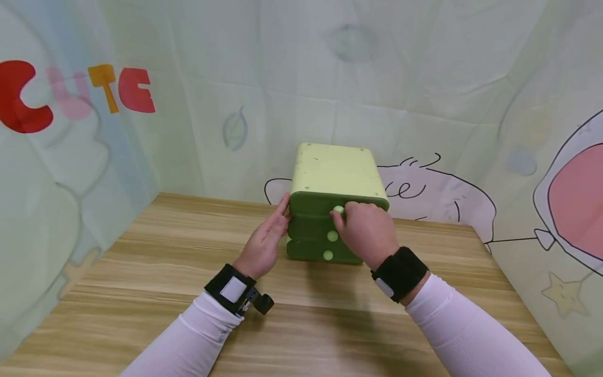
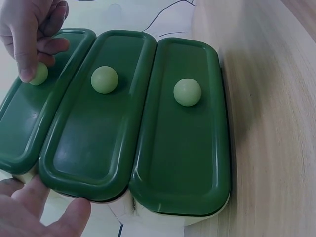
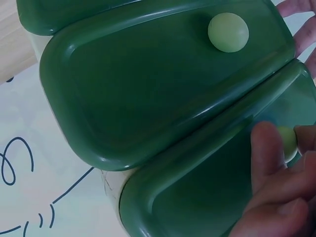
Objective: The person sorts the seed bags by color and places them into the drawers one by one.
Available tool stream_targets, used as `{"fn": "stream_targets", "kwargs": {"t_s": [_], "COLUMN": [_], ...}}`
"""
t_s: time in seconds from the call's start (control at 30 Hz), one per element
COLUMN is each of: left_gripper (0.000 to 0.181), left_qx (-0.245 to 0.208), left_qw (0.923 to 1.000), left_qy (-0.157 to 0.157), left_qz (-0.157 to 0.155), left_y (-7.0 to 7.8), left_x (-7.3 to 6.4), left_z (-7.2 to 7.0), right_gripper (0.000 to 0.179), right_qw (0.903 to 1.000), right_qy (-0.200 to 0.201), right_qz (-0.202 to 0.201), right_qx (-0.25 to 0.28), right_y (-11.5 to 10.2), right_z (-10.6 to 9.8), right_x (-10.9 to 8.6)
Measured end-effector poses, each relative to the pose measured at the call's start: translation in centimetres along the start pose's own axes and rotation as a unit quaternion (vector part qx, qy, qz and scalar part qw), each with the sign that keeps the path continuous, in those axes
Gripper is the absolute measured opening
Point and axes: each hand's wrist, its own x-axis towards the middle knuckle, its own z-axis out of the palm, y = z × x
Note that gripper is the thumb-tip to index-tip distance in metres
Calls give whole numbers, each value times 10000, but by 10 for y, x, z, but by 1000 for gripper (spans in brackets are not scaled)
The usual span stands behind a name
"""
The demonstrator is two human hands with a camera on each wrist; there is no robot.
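A small drawer box (image 1: 339,170) with a pale yellow-green shell stands on the table, its three dark green drawer fronts facing me. Each front bears a round light green knob. My right hand (image 1: 369,230) pinches the top knob (image 1: 338,210) between thumb and finger, its knuckles hiding the right part of the upper fronts. Against the box's left side rests my left hand (image 1: 264,243), fingers extended along it near the upper drawers. The middle knob (image 2: 104,80) and bottom knob (image 2: 187,92) show untouched in the left wrist view.
The wood-grain table (image 1: 188,293) spreads around the box. Close behind it hangs a pale printed cloth (image 1: 212,63) with cartoon shapes and letters, which also lines both sides. Each wrist wears a black strap (image 1: 402,275) over a white sleeve.
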Motion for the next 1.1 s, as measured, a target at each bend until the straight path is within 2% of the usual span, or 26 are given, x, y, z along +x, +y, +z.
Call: {"fn": "stream_targets", "kwargs": {"t_s": [0.67, 0.97, 1.1], "left_gripper": [47, 46, 47], "left_qx": [64, 244, 528], "left_qw": [10000, 9996, 9985], "left_qy": [29, -74, -102], "left_qz": [12, -81, -119], "left_y": [2, 7, 2], "left_x": [-1, -2, -3], "left_z": [-1, -5, -10], "right_gripper": [43, 36, 31], "right_qw": [10000, 9966, 9920], "right_qy": [-8, -21, 133], "right_qz": [28, 175, 288], "right_qx": [85, 799, 1221], "right_y": [-1, 9, 20], "right_z": [6, 7, 4], "right_x": [-1, -9, -19]}}
